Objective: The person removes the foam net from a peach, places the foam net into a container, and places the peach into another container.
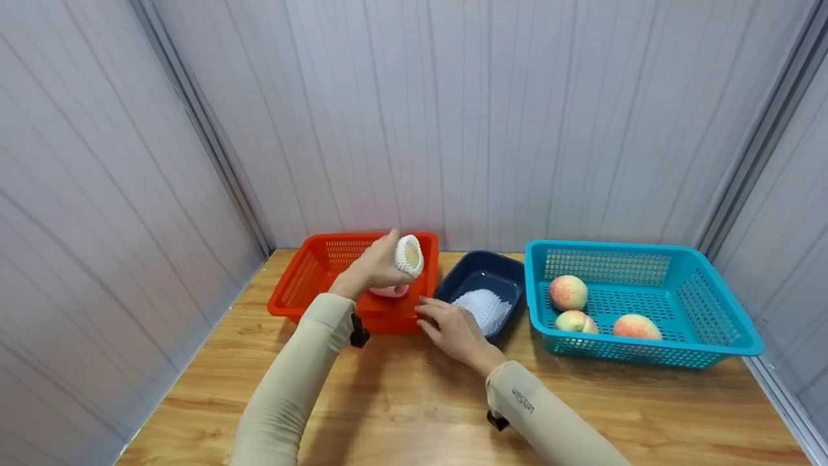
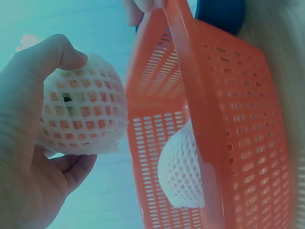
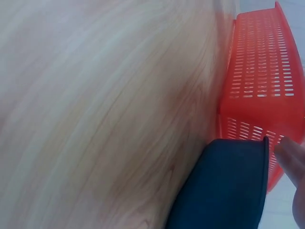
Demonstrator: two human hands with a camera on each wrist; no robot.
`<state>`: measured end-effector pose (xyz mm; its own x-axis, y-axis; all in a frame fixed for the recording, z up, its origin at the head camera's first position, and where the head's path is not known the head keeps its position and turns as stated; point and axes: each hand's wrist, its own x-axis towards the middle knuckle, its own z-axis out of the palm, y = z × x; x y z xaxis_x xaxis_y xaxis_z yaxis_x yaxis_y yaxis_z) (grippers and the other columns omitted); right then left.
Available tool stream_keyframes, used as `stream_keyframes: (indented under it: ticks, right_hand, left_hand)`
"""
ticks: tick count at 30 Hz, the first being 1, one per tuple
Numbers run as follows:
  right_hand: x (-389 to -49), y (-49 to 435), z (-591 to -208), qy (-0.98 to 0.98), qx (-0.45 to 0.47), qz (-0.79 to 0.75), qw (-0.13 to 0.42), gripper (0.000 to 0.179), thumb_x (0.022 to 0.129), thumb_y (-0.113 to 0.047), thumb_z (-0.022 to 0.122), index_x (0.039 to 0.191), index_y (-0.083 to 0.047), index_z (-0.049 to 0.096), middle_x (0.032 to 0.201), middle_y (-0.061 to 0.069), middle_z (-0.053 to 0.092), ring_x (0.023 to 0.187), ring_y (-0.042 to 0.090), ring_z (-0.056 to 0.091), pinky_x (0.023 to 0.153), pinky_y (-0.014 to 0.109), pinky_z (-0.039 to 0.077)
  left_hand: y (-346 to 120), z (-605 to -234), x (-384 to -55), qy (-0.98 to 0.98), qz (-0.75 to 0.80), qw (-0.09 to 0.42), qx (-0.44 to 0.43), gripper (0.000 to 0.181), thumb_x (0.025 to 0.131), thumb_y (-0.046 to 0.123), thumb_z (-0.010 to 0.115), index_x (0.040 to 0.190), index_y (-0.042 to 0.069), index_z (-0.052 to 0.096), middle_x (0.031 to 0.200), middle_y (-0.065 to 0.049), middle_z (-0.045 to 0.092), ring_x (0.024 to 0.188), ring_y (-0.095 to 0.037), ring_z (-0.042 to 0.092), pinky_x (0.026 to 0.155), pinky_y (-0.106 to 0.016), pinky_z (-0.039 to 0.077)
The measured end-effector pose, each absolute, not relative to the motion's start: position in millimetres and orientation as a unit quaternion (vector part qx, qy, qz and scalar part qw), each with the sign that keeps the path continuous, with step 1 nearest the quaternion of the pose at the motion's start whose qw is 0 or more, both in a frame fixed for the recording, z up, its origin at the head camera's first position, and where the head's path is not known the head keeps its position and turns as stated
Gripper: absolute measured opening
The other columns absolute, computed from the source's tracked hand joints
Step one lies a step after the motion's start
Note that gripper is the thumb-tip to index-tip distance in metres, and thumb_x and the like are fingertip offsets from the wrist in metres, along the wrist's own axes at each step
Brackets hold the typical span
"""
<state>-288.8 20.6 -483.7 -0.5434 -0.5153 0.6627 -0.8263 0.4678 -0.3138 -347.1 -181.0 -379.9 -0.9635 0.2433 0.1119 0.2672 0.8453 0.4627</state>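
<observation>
While your left hand (image 1: 375, 264) grips net-wrapped fruit (image 2: 83, 105), fruit sits between your bent thumb and fingers, raised above red basket (image 1: 388, 323). Second wrapped fruit (image 2: 181, 171) lies lower, inside basket. Your right hand (image 1: 458, 333), fingers loosely bent, no visible hold, at basket's near right corner; cannot tell whether touching. Just beside it: navy tray (image 1: 482, 272) with white foam nets (image 1: 485, 310). Farther right, three peaches (image 1: 568, 293) in blue basket (image 1: 614, 246).

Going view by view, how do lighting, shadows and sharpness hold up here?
Head: fairly evenly lit, a soft shadow beside the beige left sleeve on the brown wooden table; left wrist: cyan cast over the pale panelled wall, peach in white foam netting reasonably clear; right wrist: hazy, with the bare right hand blurred at the frame's edge.
</observation>
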Motion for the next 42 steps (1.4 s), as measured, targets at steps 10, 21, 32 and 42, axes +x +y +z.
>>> stream_keyframes:
  ticks: [10,21,32,42]
  right_hand:
    - [-265,76,-468,-0.818,0.428,0.324,0.207,0.015,0.090,-0.018,0.069,0.105,-0.015,0.072,0.122,0.007,0.064,0.108,0.020,0.062,0.090,0.038,0.050]
    - [-235,143,-453,-0.803,0.438,0.329,0.235,0.016,0.084,-0.008,0.074,0.098,-0.014,0.072,0.111,0.000,0.066,0.090,0.013,0.066,0.070,0.029,0.055]
    - [-218,192,-438,-0.811,0.426,0.348,0.198,0.016,0.088,-0.008,0.071,0.099,-0.019,0.071,0.089,-0.010,0.066,0.075,0.003,0.059,0.061,0.018,0.050]
    - [-210,219,-444,-0.832,0.390,0.352,0.175,0.014,0.088,-0.009,0.072,0.094,-0.022,0.073,0.086,-0.010,0.068,0.071,0.002,0.057,0.059,0.026,0.052]
  left_hand:
    - [-177,-382,-321,-0.936,-0.278,0.067,-0.204,0.074,0.068,0.027,0.083,0.128,0.019,0.040,0.102,0.004,0.053,0.089,-0.015,0.053,0.075,-0.030,0.050]
    - [-161,-389,-278,-0.928,-0.254,0.154,-0.227,0.084,0.060,0.040,0.086,0.129,0.024,0.042,0.111,0.006,0.053,0.100,-0.015,0.045,0.079,-0.037,0.041]
    - [-150,-401,-251,-0.868,-0.331,0.180,-0.323,0.079,0.059,0.022,0.086,0.129,0.017,0.049,0.123,0.000,0.054,0.108,-0.016,0.051,0.093,-0.038,0.046]
    - [-135,-418,-239,-0.854,-0.376,0.152,-0.325,0.079,0.059,0.018,0.082,0.127,0.016,0.042,0.119,0.001,0.052,0.104,-0.014,0.053,0.093,-0.033,0.046]
